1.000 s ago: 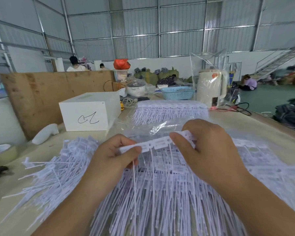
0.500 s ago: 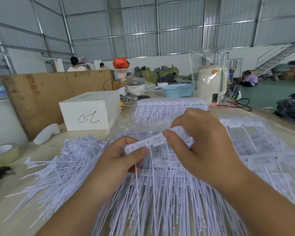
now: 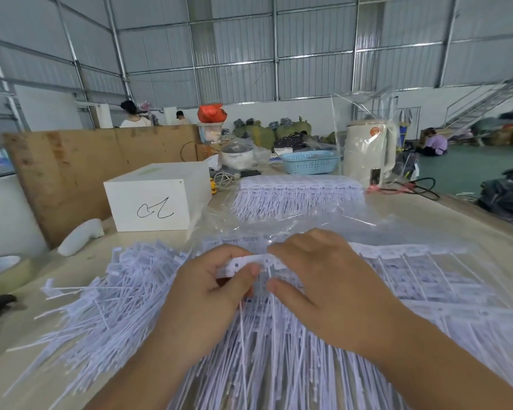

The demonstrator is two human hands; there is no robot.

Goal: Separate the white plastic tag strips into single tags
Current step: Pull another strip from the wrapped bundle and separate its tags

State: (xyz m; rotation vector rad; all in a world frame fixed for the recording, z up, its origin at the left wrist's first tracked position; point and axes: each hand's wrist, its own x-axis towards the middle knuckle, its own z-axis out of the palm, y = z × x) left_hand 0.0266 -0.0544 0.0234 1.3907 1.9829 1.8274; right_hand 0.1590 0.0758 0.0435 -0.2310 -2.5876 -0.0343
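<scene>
— Both hands have drawn closer together since a second ago; the stretch of strip between them has shrunk to a short piece. Where is it now?

— The tag strip [image 3: 249, 261] is held up over the pile, its punched header running between the two thumbs, thin tails hanging down towards the wrists.

— And the fingers?

— The left hand [image 3: 208, 294] pinches the strip's left end, thumb on the near face, fingers curled behind. The right hand [image 3: 323, 279] grips the right end the same way, thumb just beside the left thumb, almost touching.

— What lies beneath?

— A loose heap of single tags [image 3: 107, 297] spreads to the left on the table [image 3: 403, 214]. Uncut strips [image 3: 427, 270] lie to the right, partly under clear plastic wrap [image 3: 249, 226].

— Further out?

— Another bundle of strips [image 3: 296, 193] sits beyond the wrap, a white box [image 3: 157, 199] with a scribble to its left, a blue basket [image 3: 310, 162] and a cream kettle [image 3: 369, 149] behind it.
</scene>
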